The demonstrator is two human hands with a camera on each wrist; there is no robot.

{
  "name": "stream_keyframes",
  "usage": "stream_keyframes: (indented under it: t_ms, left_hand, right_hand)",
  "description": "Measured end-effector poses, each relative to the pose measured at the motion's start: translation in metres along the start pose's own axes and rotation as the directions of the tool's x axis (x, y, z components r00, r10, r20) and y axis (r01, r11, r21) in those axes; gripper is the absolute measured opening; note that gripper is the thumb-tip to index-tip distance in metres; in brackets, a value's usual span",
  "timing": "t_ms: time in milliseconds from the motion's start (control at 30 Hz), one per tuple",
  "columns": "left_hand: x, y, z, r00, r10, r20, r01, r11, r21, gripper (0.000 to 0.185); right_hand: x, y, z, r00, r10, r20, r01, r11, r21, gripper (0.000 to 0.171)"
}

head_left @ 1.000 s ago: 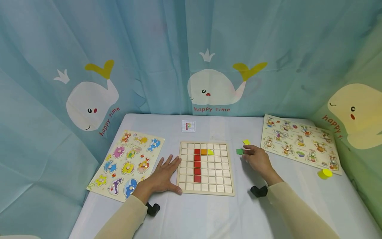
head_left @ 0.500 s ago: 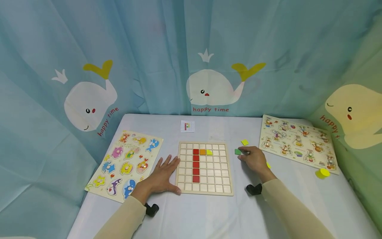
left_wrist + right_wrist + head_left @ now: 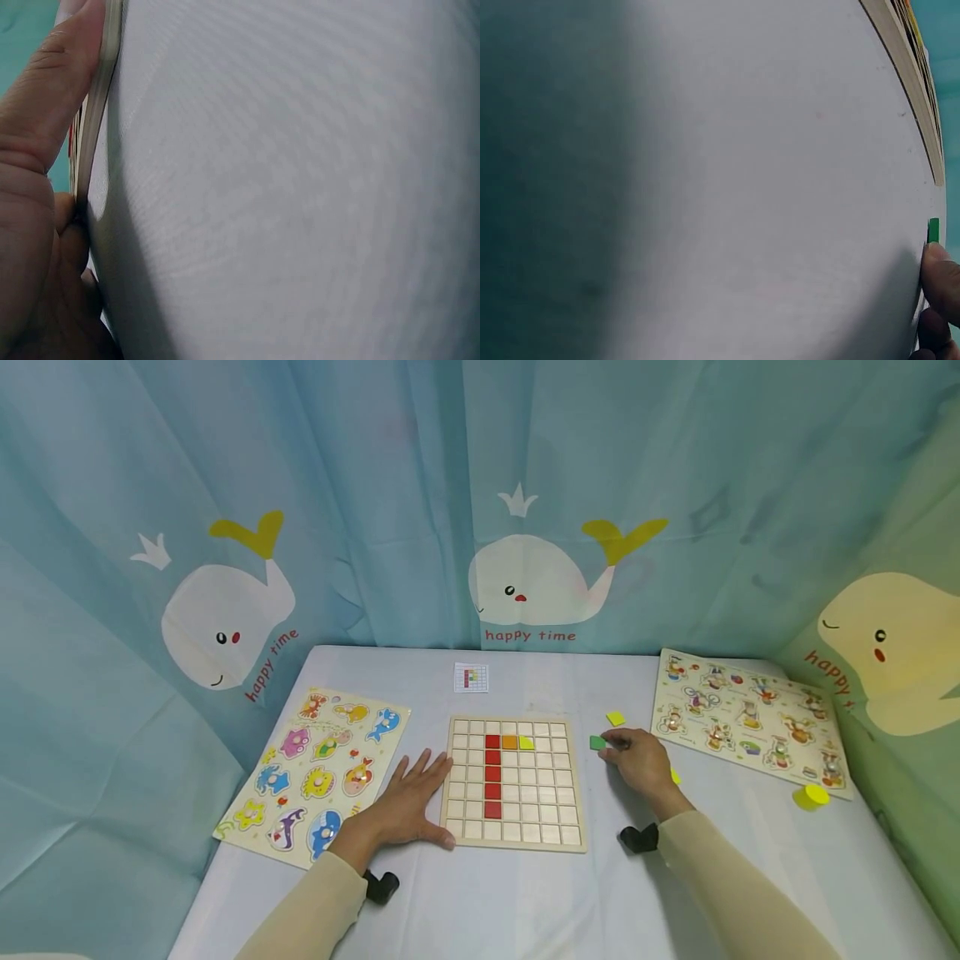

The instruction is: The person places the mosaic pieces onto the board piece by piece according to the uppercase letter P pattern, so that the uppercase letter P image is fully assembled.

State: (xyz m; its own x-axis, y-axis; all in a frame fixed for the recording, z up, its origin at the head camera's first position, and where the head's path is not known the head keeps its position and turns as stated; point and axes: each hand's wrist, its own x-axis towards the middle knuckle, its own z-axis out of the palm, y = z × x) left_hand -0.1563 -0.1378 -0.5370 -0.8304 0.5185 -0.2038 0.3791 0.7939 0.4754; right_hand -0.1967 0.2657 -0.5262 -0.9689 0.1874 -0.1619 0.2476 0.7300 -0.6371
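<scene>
My right hand [image 3: 637, 762] pinches a green square tile [image 3: 597, 742], thumb and fingertips at its edge, to the right of a wooden grid board [image 3: 540, 835]. The right wrist view shows the thumb at one end of the green tile [image 3: 934, 229]. My left hand [image 3: 401, 806] lies with spread fingers against the board's left edge, thumb at the lower left corner. Several red square tiles [image 3: 492, 774] form a column on the board. An orange tile [image 3: 510, 742] and a yellow round-cornered tile [image 3: 526, 742] continue its top row.
A yellow tile [image 3: 615, 717] lies beyond the right hand; another yellow piece [image 3: 676, 776] shows beside its wrist. A small pattern card [image 3: 471, 677] lies behind the board. Picture puzzles flank it: sea animals [image 3: 318, 782] left, another board [image 3: 750, 714] right, near a yellow cylinder [image 3: 811, 797].
My right hand has shifted slightly left, its thumb coming to the green tile's edge and uncovering a yellow piece beside the wrist. The left hand keeps its place at the board.
</scene>
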Motion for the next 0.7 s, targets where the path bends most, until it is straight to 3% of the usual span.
stream_keyframes:
  t_ms: [700]
  left_hand:
    - [-0.0002,0.0013,-0.0017,1.0,-0.014,0.017,0.014,1.0,-0.003,0.134]
  right_hand:
    - [-0.0078,0.0005,0.0,0.989,-0.094,-0.114,0.098,0.995,0.027,0.031]
